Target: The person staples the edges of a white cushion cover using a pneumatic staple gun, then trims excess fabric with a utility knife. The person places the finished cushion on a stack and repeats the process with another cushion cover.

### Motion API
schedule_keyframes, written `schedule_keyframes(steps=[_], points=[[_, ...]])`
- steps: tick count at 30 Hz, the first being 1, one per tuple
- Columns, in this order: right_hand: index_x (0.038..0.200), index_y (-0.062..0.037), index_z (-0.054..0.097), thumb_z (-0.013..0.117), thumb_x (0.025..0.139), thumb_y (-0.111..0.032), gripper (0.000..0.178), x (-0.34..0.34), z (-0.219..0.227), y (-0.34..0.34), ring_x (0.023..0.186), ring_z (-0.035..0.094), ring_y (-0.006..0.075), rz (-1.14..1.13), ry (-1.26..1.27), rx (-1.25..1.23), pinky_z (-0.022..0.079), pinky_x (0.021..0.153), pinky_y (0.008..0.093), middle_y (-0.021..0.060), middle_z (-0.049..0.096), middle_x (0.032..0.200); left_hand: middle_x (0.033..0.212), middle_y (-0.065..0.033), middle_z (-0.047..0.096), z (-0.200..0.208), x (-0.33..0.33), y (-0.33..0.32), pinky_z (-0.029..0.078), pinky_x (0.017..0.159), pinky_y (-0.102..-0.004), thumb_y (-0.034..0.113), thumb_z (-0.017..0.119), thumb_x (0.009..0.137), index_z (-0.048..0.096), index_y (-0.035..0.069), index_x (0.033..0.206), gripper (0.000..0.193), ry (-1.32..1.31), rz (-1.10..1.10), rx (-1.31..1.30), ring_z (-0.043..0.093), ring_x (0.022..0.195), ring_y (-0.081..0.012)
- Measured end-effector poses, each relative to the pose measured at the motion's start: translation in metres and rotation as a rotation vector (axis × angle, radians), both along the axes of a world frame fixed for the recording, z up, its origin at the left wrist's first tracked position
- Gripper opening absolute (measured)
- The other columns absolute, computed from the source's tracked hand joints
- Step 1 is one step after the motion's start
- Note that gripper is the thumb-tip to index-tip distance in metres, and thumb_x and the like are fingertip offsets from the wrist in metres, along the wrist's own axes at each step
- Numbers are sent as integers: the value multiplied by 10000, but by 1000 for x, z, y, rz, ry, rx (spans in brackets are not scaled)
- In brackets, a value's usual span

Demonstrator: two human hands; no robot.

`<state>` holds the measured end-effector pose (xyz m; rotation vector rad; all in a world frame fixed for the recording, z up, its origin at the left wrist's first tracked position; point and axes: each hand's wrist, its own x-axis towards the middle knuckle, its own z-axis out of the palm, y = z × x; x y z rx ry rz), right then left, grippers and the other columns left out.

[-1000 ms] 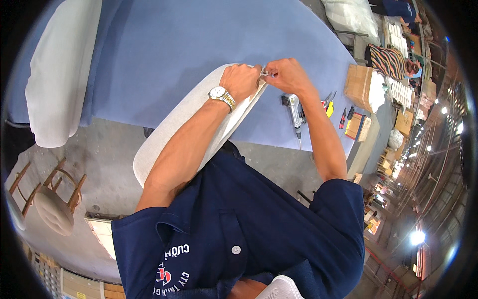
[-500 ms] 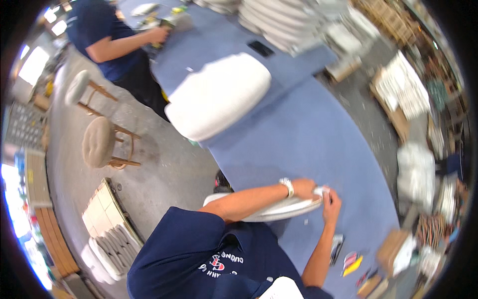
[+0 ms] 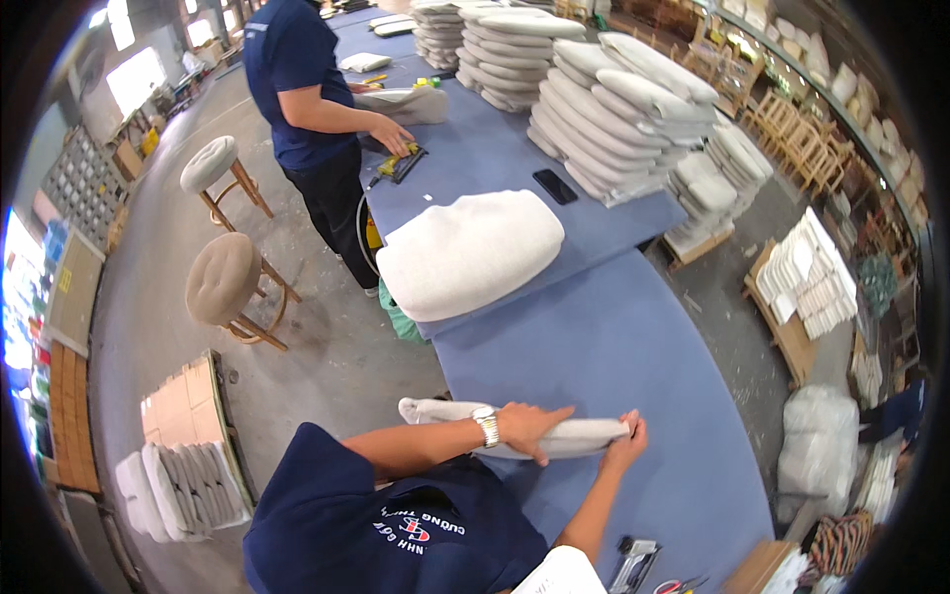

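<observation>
Head view: grey pad [image 3: 584, 437] at bench's [image 3: 614, 337] near edge — L hand [image 3: 526, 430] spread open on top, R hand [image 3: 623, 445] gripping its R end. Silver-black tool [image 3: 634, 564] near R; wht cushion [image 3: 473, 255] farther off, L.

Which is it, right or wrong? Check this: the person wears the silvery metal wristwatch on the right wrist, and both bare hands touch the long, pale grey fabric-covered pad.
Wrong wrist: the head view shows the silvery metal wristwatch on the wrist of the left hand. The rest stands: that hand and the right hand both touch the long, pale grey fabric-covered pad.
</observation>
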<state>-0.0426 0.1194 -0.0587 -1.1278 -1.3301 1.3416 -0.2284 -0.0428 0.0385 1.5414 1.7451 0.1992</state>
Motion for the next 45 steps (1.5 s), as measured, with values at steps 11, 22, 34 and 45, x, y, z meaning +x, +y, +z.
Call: schedule_keyframes(steps=[11,22,34,45], points=[[1227,-10,610,668,964,-229,347,98,-41,-9,956,614,263,-170,285,-465,542,808,433,123,607,1136,1281,-277,668,-127,-94,-161,526,953,-467,846,407,918,648,-44,1319,1006,-380,595,-350,671,1115,-374],[1421,-33,492,675,927,-191,550,68,64,-44,1116,592,305,213,32,-294,529,922,461,144,562,1309,1308,-222,668,-72,-51,-196,565,986,-444,393,802,896,505,-32,1448,757,-1043,1441,192,691,1153,-310],[1665,-132,149,718,853,-127,991,-42,129,-48,1421,420,330,441,419,-17,402,1149,497,146,409,1562,1216,-178,694,-67,-88,-202,612,880,-434,348,778,930,545,-38,1370,630,-1377,1491,554,719,1036,-272],[1639,-87,213,729,960,-132,854,-168,101,-81,1221,639,241,848,-33,-149,511,1035,372,223,517,1492,1381,-183,602,-13,-281,-126,559,993,-445,271,751,957,453,-23,1469,662,-1291,1504,1081,654,1187,-292]])
